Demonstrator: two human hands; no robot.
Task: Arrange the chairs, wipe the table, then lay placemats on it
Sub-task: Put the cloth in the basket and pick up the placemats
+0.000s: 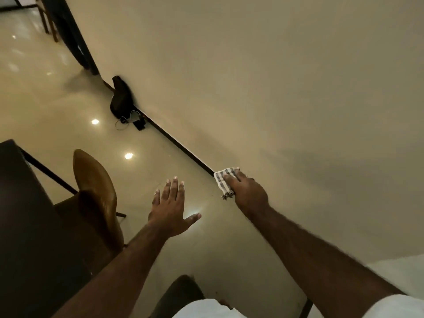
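Head: right hand (pixel 247 192) on cloth (pixel 223 178)

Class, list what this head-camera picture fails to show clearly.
Head view only:
1. Most of the striped cloth lies hidden under the right hand.
2. The table runs off the top and right edges.
3. The black item with wires on the floor is too small to identify.

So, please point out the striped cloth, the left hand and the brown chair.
Striped cloth (pixel 220 180): head view, its uncovered striped part.
Left hand (pixel 171 203): head view, back of the hand.
Brown chair (pixel 94 180): head view, its backrest.
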